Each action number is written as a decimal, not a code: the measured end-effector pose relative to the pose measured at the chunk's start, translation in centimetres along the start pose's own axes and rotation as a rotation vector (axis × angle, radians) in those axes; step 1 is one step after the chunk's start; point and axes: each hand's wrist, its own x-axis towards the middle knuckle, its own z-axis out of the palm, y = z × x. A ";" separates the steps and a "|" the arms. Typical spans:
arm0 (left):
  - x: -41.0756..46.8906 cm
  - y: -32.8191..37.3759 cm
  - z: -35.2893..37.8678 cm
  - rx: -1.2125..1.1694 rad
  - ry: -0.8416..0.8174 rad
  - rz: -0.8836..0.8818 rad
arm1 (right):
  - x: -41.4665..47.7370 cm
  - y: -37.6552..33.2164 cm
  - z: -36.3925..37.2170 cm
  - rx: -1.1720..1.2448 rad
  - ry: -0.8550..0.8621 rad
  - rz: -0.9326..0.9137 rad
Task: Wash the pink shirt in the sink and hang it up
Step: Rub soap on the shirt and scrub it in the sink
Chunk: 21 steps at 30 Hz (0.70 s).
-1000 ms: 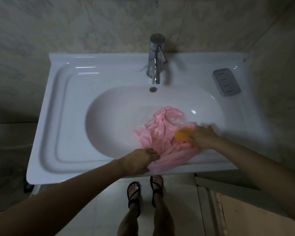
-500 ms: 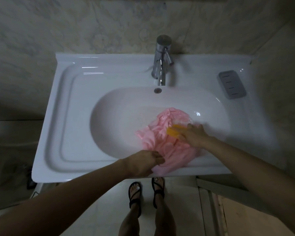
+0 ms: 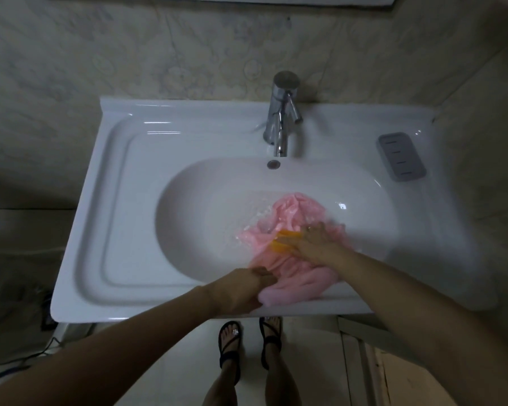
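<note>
With the left hand (image 3: 244, 291), grips one end of the pink shirt (image 3: 299, 209) at the near rim of the sink (image 3: 106, 230), the rest bunched wet in the basin. Looks soft, limp, water-heavy: best gathered in thick folds. Presses a yellow thing (image 3: 285, 243), perhaps soap, onto it, clasped in the right hand (image 3: 317, 243).

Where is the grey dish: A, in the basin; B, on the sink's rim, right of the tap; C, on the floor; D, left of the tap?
B: the dish lies on the rim of the sink, right of the tap.
</note>
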 end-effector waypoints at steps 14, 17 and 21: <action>8.6 5.8 -7.4 -1.783 0.544 -0.656 | -6.7 8.8 -11.1 0.840 0.519 -0.161; 7.3 5.9 -6.9 -1.980 0.534 -0.711 | -8.2 7.7 -12.7 0.853 0.522 -0.242; 4.1 4.4 -4.1 -1.637 0.243 -1.021 | -7.4 4.4 -10.6 0.596 0.354 -0.165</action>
